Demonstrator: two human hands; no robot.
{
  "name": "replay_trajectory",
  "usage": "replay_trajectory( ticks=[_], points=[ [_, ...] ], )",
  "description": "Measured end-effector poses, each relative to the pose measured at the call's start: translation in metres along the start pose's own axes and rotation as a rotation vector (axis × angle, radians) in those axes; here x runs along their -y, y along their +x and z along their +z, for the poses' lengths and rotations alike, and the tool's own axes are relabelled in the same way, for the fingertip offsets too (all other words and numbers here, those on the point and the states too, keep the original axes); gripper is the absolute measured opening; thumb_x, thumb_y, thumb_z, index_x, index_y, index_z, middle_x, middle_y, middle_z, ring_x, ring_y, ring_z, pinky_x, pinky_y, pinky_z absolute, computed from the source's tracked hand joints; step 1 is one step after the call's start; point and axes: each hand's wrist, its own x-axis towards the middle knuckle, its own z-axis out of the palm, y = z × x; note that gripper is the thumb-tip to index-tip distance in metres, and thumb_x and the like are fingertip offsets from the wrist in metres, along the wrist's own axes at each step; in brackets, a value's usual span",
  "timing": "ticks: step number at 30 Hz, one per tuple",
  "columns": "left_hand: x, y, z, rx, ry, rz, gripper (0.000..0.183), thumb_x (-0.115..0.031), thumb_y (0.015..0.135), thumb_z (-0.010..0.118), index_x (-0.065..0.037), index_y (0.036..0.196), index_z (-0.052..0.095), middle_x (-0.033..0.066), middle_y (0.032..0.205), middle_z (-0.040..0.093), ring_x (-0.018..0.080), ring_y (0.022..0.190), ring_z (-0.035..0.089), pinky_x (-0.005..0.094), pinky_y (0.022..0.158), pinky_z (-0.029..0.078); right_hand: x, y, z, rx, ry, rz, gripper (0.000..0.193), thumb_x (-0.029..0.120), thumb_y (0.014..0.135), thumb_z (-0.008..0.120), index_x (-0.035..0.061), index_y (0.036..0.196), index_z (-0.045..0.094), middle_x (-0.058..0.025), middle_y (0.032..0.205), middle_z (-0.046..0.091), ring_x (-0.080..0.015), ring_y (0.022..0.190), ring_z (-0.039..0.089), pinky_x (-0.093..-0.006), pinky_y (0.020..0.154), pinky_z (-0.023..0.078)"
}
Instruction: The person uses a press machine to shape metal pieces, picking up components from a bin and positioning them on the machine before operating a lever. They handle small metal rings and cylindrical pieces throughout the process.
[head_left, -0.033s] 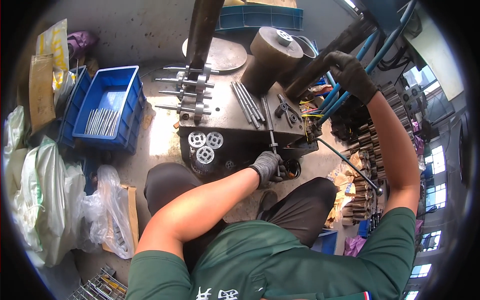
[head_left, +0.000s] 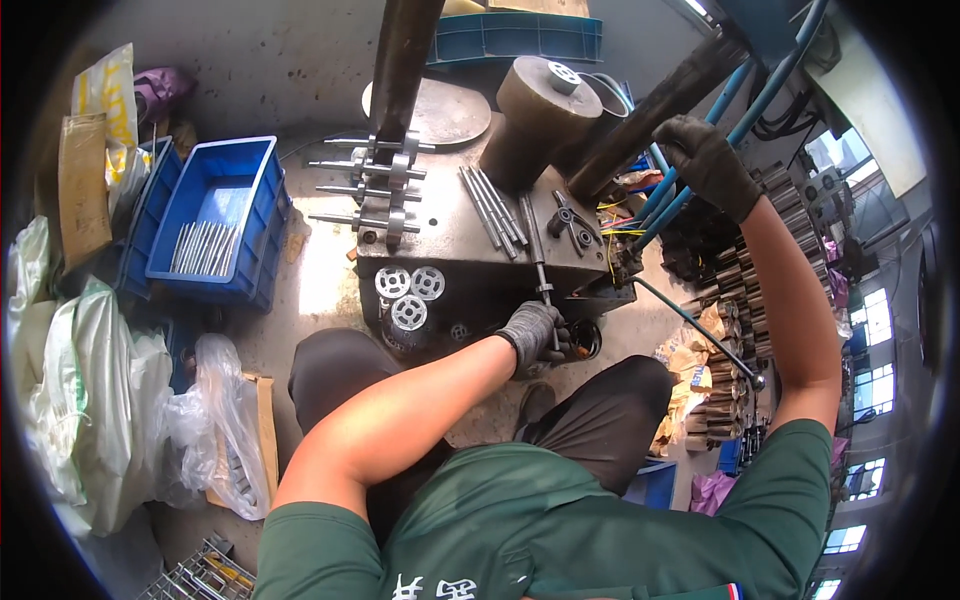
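Observation:
In a grey knit glove, my left hand [head_left: 532, 336] is closed around the lower end of a slim metal shaft [head_left: 541, 262]. The shaft slants up over the front edge of the steel machine block [head_left: 450, 235]. My right hand [head_left: 708, 165], in a dark glove, is raised at the right beside blue pipes [head_left: 745, 128] and a thick dark post [head_left: 650, 110]. Its fingers are curled, and what they grip, if anything, is hidden. Several bare metal rods [head_left: 492, 207] lie on the block left of the shaft. A dark metal fitting [head_left: 572, 222] lies to its right.
Shafts with round collars [head_left: 395, 195] are lined up at the block's left. Slotted metal discs [head_left: 408, 312] sit at its front. A blue bin [head_left: 212, 255] with rods stands left, near plastic sacks [head_left: 100, 400]. A thin lever [head_left: 700, 330] juts out right, near stacked metal cylinders [head_left: 715, 410].
My right hand has dropped slightly, its fingers still curled. My left hand stays closed on the shaft. The whole view has shifted a little.

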Motion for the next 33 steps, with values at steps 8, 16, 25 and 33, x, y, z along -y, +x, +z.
replay_trajectory(
  ticks=[8, 16, 25, 33],
  points=[
    [-0.023, -0.033, 0.011, -0.104, 0.140, 0.360, 0.023, -0.023, 0.101, 0.060, -0.004, 0.115, 0.058, 0.0123, 0.095, 0.068, 0.0274, 0.079, 0.069, 0.0387, 0.067, 0.060, 0.042, -0.184, -0.049, 0.283, -0.156, 0.295, 0.018, 0.025, 0.087, 0.075, 0.0105, 0.097, 0.070, -0.0073, 0.093, 0.069, -0.0284, 0.099, 0.067, -0.0495, 0.113, 0.036],
    [-0.027, -0.019, -0.016, -0.012, 0.284, 0.537, 0.019, -0.011, 0.101, 0.066, 0.000, 0.115, 0.060, 0.0127, 0.098, 0.069, 0.0231, 0.082, 0.070, 0.0370, 0.074, 0.061, 0.069, -0.307, -0.054, 0.175, -0.031, 0.521, 0.017, 0.022, 0.084, 0.073, 0.0070, 0.093, 0.072, -0.0103, 0.086, 0.070, -0.0326, 0.087, 0.067, -0.0480, 0.104, 0.043],
    [-0.020, -0.065, 0.002, -0.185, 0.655, 0.989, 0.027, 0.006, 0.097, 0.064, -0.003, 0.123, 0.064, 0.0056, 0.107, 0.070, 0.0144, 0.097, 0.068, 0.0296, 0.087, 0.058, 0.048, -0.292, -0.034, -0.522, -0.286, 0.371, 0.022, -0.003, 0.082, 0.071, 0.0016, 0.103, 0.067, -0.0174, 0.096, 0.069, -0.0389, 0.092, 0.067, -0.0455, 0.078, 0.055],
    [-0.131, -0.126, 0.081, 0.016, 0.690, 1.549, 0.060, 0.002, 0.102, 0.056, -0.008, 0.155, 0.029, 0.0091, 0.101, 0.060, 0.0189, 0.093, 0.067, 0.0360, 0.086, 0.060, -0.041, -0.211, -0.050, -0.654, -0.273, 0.501, 0.061, 0.041, 0.095, 0.068, 0.0050, 0.143, 0.058, -0.0210, 0.122, 0.068, -0.0353, 0.109, 0.070, -0.0393, 0.092, 0.059]
  ],
)
